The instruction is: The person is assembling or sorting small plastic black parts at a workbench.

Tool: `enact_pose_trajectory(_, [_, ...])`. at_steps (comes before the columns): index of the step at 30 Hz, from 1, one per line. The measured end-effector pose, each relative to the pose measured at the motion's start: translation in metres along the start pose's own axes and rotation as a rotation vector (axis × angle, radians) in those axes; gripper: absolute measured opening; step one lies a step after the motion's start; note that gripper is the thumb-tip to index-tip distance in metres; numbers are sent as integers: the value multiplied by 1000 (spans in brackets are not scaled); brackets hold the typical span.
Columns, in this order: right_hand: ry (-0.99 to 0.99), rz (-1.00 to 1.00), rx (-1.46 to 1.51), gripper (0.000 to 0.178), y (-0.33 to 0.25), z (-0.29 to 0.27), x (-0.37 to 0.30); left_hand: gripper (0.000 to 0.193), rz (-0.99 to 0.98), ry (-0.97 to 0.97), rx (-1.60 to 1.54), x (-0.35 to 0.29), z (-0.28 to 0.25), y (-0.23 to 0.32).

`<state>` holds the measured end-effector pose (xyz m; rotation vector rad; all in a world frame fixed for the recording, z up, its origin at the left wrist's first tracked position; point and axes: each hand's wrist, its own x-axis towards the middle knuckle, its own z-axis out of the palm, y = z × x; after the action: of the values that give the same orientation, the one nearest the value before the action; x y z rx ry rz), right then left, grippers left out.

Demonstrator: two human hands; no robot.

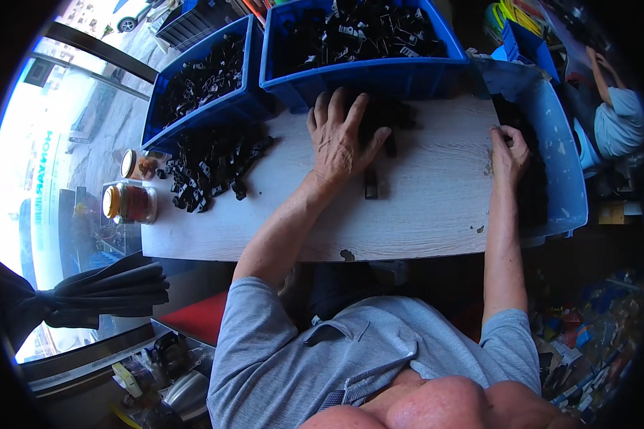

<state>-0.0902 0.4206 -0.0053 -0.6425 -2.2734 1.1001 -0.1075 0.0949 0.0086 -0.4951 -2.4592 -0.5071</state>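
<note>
My left hand point(342, 139) lies flat with fingers spread on a small heap of black plastic parts point(390, 118) at the far middle of the pale wooden table point(422, 207). One black part point(371, 184) lies just below that hand. My right hand point(509, 151) reaches over the table's right edge into a blue bin point(562, 157) holding dark parts, with its fingers curled; whether it grips a part I cannot tell.
Two blue bins point(365, 75) point(215, 100) full of black parts stand along the far edge. A loose pile of black parts point(211, 168) lies at the left, beside two lidded jars point(129, 202). Another person point(615, 114) sits at the far right.
</note>
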Motion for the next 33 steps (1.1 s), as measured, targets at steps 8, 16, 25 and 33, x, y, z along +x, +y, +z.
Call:
enact_pose_trajectory(8, [-34, 40, 16, 34, 10, 4, 3, 53, 59, 161, -47, 22, -22, 8])
enact_pose_trajectory(16, [-17, 73, 67, 34, 13, 0, 3, 57, 147, 246, -90, 126, -14, 16])
enact_pose_trajectory(25, [4, -5, 84, 26, 5, 9, 2, 88, -3, -456, 94, 219, 61, -17])
enact_pose_trajectory(33, [-9, 67, 201, 21, 41, 4, 15, 62, -99, -519, 240, 214, 43, 26])
